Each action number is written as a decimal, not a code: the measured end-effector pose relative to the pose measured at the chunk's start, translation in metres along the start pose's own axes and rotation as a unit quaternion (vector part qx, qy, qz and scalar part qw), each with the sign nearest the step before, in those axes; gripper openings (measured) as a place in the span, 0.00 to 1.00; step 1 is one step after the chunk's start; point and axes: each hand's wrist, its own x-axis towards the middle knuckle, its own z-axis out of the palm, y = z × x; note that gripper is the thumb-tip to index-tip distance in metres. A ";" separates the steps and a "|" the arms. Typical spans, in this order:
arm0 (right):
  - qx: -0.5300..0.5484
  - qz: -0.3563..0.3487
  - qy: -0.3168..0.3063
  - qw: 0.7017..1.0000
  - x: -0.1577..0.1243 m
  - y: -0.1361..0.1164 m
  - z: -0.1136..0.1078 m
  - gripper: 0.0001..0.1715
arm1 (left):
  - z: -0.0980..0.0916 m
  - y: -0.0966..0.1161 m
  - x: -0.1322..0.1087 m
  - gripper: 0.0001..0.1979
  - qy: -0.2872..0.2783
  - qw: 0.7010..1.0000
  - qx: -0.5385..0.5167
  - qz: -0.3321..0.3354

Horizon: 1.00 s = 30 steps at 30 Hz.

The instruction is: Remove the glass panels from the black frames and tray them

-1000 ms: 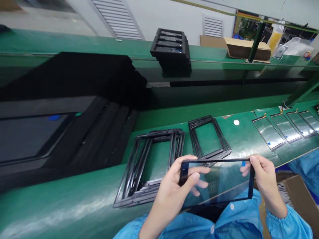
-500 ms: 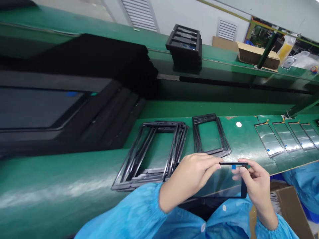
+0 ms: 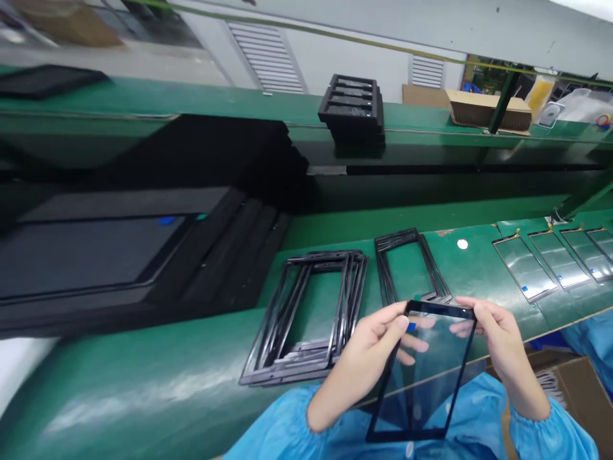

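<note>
Your left hand (image 3: 371, 338) and right hand (image 3: 498, 335) each pinch the black-bordered glass panel (image 3: 426, 383); the black plastic frames (image 3: 306, 319) at 11 o'clock lie unfilled.

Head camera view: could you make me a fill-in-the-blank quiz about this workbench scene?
The left hand and right hand hold a transparent rectangular glass panel with a ____ border.
The stacked empty black plastic frames lie on a ____ bench.
The person's sleeves are ____.
Missing words: black; green; blue.
</note>
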 end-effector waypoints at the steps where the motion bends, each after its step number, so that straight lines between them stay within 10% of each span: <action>1: -0.006 -0.001 -0.002 1.000 0.000 0.000 0.000 0.34 | -0.001 -0.001 -0.001 0.30 0.011 1.000 -0.019 -0.011; 11: -0.060 -0.071 -0.006 0.996 -0.009 -0.006 0.010 0.36 | 0.004 -0.009 -0.016 0.28 0.047 0.997 -0.060 -0.029; 15: -0.119 -0.091 -0.021 0.988 -0.010 -0.004 0.012 0.34 | 0.004 -0.001 -0.015 0.25 0.047 0.995 0.080 0.048; 21: -0.084 -0.082 -0.064 0.991 -0.002 -0.001 0.009 0.26 | 0.006 0.015 -0.005 0.25 -0.100 0.961 0.250 0.072; 25: -0.052 -0.088 0.062 0.993 -0.003 0.000 -0.033 0.30 | -0.001 0.012 -0.007 0.22 -0.017 0.997 0.074 0.010; 30: 0.021 -0.026 0.044 0.998 -0.016 0.015 -0.049 0.30 | -0.007 -0.003 -0.007 0.27 0.080 0.996 -0.010 0.023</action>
